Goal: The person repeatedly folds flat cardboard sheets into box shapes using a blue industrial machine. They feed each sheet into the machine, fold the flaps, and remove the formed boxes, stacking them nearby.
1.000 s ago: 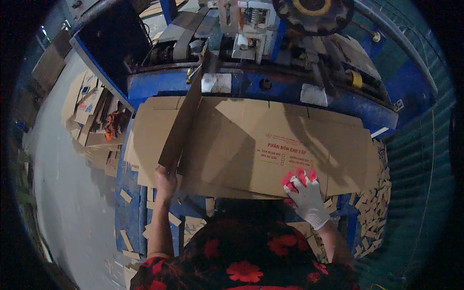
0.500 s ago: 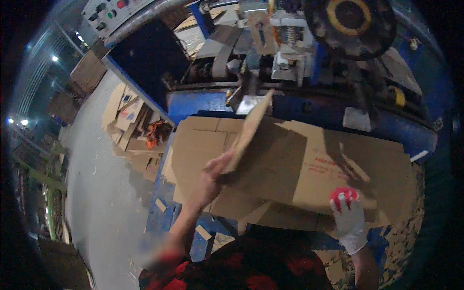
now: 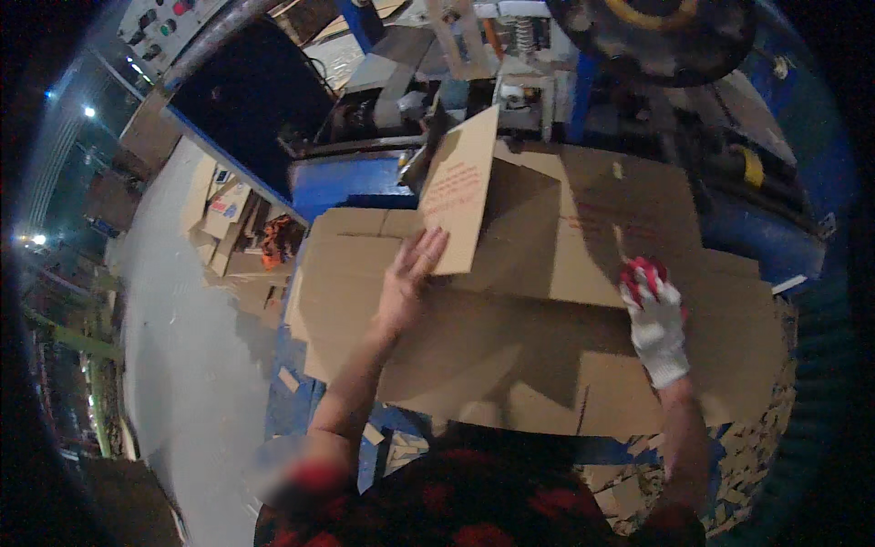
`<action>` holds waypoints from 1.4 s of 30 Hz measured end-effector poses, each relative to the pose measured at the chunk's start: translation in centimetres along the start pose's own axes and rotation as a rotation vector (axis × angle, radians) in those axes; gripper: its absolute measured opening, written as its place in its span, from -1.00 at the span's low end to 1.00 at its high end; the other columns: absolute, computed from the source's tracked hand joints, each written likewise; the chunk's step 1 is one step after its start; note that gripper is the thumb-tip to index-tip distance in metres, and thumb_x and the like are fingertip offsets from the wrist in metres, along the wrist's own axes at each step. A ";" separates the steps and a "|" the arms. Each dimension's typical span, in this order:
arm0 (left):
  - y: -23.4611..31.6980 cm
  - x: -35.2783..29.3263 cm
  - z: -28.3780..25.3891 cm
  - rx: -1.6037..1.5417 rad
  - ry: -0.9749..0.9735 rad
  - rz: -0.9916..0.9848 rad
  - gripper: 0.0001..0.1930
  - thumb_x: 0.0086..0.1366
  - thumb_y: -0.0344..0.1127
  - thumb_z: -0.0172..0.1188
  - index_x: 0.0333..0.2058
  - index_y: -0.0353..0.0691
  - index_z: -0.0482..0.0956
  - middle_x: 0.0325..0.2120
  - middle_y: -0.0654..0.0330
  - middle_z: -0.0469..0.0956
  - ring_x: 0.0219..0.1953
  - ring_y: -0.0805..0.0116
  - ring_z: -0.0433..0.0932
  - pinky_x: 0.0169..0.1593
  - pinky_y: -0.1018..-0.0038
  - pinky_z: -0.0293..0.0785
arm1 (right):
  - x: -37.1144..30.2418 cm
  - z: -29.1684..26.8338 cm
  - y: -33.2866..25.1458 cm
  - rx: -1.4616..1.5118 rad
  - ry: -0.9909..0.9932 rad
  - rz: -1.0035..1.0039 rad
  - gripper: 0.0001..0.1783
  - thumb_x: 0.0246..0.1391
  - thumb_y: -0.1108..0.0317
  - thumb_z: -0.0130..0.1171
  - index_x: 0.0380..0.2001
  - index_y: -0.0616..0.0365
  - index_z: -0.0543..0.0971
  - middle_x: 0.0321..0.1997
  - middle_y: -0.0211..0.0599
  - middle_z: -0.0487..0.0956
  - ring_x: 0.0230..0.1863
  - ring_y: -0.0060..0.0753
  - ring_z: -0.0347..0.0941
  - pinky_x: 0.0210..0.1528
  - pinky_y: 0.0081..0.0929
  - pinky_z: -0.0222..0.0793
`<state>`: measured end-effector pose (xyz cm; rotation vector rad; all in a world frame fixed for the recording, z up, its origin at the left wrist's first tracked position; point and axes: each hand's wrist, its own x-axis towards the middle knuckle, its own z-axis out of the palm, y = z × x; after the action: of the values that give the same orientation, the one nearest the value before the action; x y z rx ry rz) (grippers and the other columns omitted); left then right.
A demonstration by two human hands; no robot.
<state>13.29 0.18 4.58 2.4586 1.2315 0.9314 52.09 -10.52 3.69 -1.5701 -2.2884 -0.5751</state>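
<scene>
A folded cardboard sheet [image 3: 519, 264] lies on a stack of flat cardboard sheets [image 3: 456, 356], its far edge reaching the machine. One flap [image 3: 460, 196] with red print stands up from it, tilted. My bare left hand [image 3: 412, 278] rests against the lower part of this flap with its fingers stretched out; the thumb is hard to make out. On the right, my right hand [image 3: 654, 319], in a white glove with red fingertips, has its fingers curled over the near right edge of the same sheet. Its thumb is hidden.
Beyond the stack stands a blue machine [image 3: 355, 182] with a big dark wheel [image 3: 656, 36] above. A control panel [image 3: 164, 32] with buttons is at the upper left. Cardboard scraps [image 3: 228, 228] lie on the floor at left, more offcuts [image 3: 729, 465] at lower right.
Both hands have moved forward, pushing the top sheet away from me toward the machine. The upright flap now shows its printed face, and more of the stack below is uncovered.
</scene>
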 end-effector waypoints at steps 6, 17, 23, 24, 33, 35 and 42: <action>-5.9 9.0 3.7 0.111 0.053 0.182 -0.35 0.03 -0.63 -0.02 0.19 -0.21 0.30 0.18 -0.07 0.30 0.24 -0.11 0.22 0.26 0.18 0.19 | 6.5 5.5 5.1 -0.160 -0.106 0.030 -0.42 -0.07 0.45 0.06 0.13 0.01 0.39 0.17 -0.18 0.39 0.18 -0.08 0.32 0.19 -0.13 0.23; -6.2 10.0 3.7 0.268 0.019 0.063 -0.51 0.22 -0.41 0.05 0.16 -0.24 0.29 0.10 0.03 0.38 0.16 0.06 0.33 0.22 0.24 0.22 | 11.5 2.9 11.2 0.066 -0.081 0.374 -0.42 0.01 0.40 0.12 0.18 0.10 0.36 0.12 -0.08 0.45 0.10 0.06 0.35 0.13 -0.18 0.29; -7.4 -12.8 -7.6 0.839 0.146 -0.714 -0.31 0.11 0.05 0.29 0.12 -0.25 0.36 0.08 -0.08 0.38 0.09 -0.05 0.37 0.10 0.22 0.36 | -9.6 -4.4 6.4 -0.153 -0.304 0.742 -0.26 -0.09 0.17 0.30 0.18 0.13 0.33 0.26 0.02 0.29 0.30 0.10 0.14 0.36 -0.03 -0.09; -7.6 -15.5 -8.6 0.603 0.180 -0.835 -0.39 0.11 -0.07 0.31 0.07 -0.28 0.40 0.01 -0.08 0.44 0.01 -0.04 0.43 0.02 0.22 0.40 | -12.2 -5.2 4.9 -0.155 -0.290 0.706 -0.22 -0.11 0.13 0.32 0.19 0.13 0.31 0.28 0.03 0.26 0.31 0.10 0.12 0.36 -0.02 -0.09; -8.4 -21.1 -10.6 0.417 -0.201 -0.835 -0.44 0.08 -0.05 0.34 -0.03 -0.29 0.47 -0.13 -0.10 0.46 -0.14 -0.04 0.48 -0.12 0.19 0.41 | -26.6 -10.6 -0.4 -0.683 0.219 1.334 -0.08 -0.11 -0.08 0.33 0.22 0.23 0.25 0.29 0.06 0.23 0.33 0.06 0.08 0.33 -0.02 -0.03; -8.3 -20.3 -11.3 0.464 -0.246 -0.820 -0.47 0.08 -0.05 0.34 -0.07 -0.29 0.49 -0.15 -0.08 0.47 -0.12 -0.05 0.47 -0.13 0.16 0.40 | -28.6 -10.1 0.1 -0.266 0.574 1.763 -0.19 -0.05 0.20 0.28 0.23 0.25 0.19 0.21 -0.04 0.32 0.25 -0.05 0.22 0.25 -0.01 0.13; -2.8 -16.1 -14.1 0.053 0.195 -0.501 -0.44 0.02 -0.23 0.38 -0.04 -0.32 0.38 -0.06 -0.03 0.46 -0.03 0.13 0.46 -0.04 0.29 0.41 | -23.9 -13.8 -0.7 0.960 1.170 1.083 -0.47 0.02 0.59 0.06 0.11 0.12 0.29 -0.04 -0.21 0.51 -0.08 -0.29 0.49 -0.05 -0.32 0.47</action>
<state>-4.62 -11.69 7.10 1.9706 1.8402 1.0089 60.24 -36.89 4.52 -1.1418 -0.4848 0.0125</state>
